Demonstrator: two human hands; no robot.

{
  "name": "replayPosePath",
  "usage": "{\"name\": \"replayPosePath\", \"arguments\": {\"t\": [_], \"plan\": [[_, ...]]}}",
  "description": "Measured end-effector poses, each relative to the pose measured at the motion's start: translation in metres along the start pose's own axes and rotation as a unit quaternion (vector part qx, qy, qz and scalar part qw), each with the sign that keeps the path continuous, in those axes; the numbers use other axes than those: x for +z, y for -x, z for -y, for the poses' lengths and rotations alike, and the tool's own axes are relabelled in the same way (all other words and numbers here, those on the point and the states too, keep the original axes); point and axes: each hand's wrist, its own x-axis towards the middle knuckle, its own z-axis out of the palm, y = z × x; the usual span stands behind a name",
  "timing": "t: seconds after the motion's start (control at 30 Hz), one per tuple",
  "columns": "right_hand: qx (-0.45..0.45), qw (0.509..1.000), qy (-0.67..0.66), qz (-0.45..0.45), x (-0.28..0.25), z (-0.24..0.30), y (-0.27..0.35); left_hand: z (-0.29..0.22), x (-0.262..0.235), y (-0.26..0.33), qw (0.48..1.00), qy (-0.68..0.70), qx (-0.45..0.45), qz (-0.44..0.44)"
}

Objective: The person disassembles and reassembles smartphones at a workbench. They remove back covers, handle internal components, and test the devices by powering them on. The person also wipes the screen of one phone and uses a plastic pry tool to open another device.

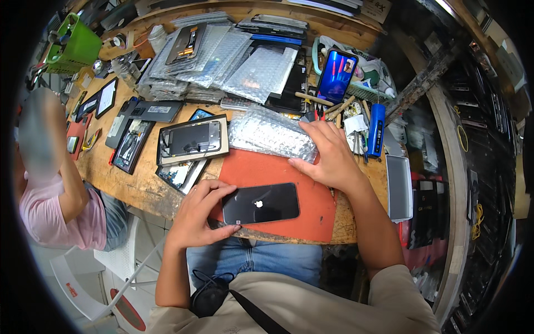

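Observation:
A black phone (261, 204) lies back side up on a red work mat (278, 172) near the front edge of the wooden bench. My left hand (199, 214) grips the phone's left end, thumb and fingers around it. My right hand (328, 155) rests flat on the right end of a bubble-wrap pouch (264, 133) lying just beyond the mat.
An opened phone in a frame (192, 139) and other disassembled phones (130, 143) lie to the left. Bubble-wrap packets (233, 58) are piled at the back. A lit phone (336, 75) stands propped at back right beside hand tools and a blue tool (376, 129). Another person (55, 189) sits at left.

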Motion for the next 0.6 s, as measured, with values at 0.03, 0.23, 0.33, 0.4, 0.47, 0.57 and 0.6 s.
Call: {"name": "replayPosePath", "arguments": {"t": [0.03, 0.23, 0.33, 0.4, 0.47, 0.57, 0.6], "plan": [[-0.003, 1.000, 0.002, 0.001, -0.0009, 0.0004, -0.0006, 0.0000, 0.0001, 0.0002, 1.000, -0.004, 0.004, -0.003], [-0.004, 1.000, 0.006, 0.005, -0.0012, -0.0008, 0.0007, -0.0007, 0.0005, -0.0003, 1.000, -0.014, 0.009, -0.003], [-0.007, 1.000, 0.004, 0.004, -0.0020, 0.0002, -0.0016, -0.0020, -0.0013, -0.0001, 1.000, -0.003, -0.001, 0.001], [-0.007, 1.000, 0.003, 0.003, -0.0029, 0.0002, -0.0011, -0.0021, -0.0009, 0.0000, 1.000, 0.002, 0.000, 0.001], [-0.008, 1.000, 0.000, -0.002, -0.0016, -0.0003, -0.0011, -0.0011, -0.0010, -0.0004, 1.000, -0.001, 0.009, -0.006], [-0.018, 1.000, -0.003, -0.016, -0.0021, -0.0014, -0.0017, -0.0025, 0.0011, -0.0006, 1.000, 0.005, 0.002, -0.006], [-0.021, 1.000, -0.004, -0.021, -0.0019, -0.0024, -0.0011, -0.0028, 0.0012, -0.0007, 1.000, 0.004, 0.003, -0.005]]}}
